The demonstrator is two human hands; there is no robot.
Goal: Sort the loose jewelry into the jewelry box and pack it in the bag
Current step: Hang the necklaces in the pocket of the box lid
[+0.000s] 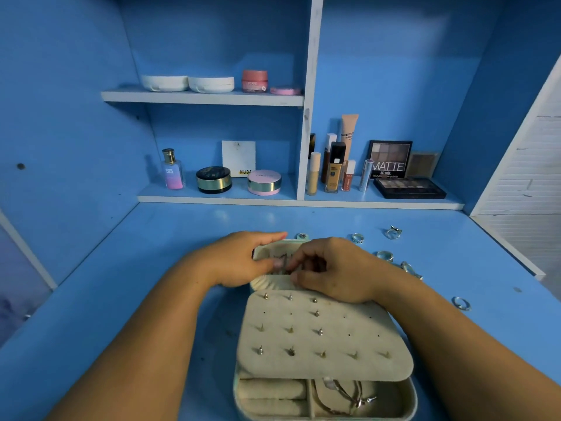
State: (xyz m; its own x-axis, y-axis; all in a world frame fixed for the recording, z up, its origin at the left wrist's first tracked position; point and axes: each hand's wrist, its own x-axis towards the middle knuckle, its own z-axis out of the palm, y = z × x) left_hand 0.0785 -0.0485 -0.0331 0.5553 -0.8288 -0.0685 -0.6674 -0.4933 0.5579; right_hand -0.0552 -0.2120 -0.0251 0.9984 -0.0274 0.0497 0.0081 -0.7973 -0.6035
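Blue surface [151, 299] carries the open jewelry box [410, 399] nearest, chains [343, 393] lying in it and studs [290, 350] filling much of the earring panel [349, 341]. Beyond, the left hand [239, 259] grips the raised lid [267, 249] while the right hand [337, 271] pinches a small blurred piece against it. Loose rings [385, 255] farther right lie unsorted and no bag shows: roughly midway, I judge.

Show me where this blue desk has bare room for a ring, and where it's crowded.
Free: the blue desktop left of the open cream jewelry box, out to the cabinet's side wall, and the strip between box and lower shelf edge. Crowded: right of the box, where silver rings lie scattered.
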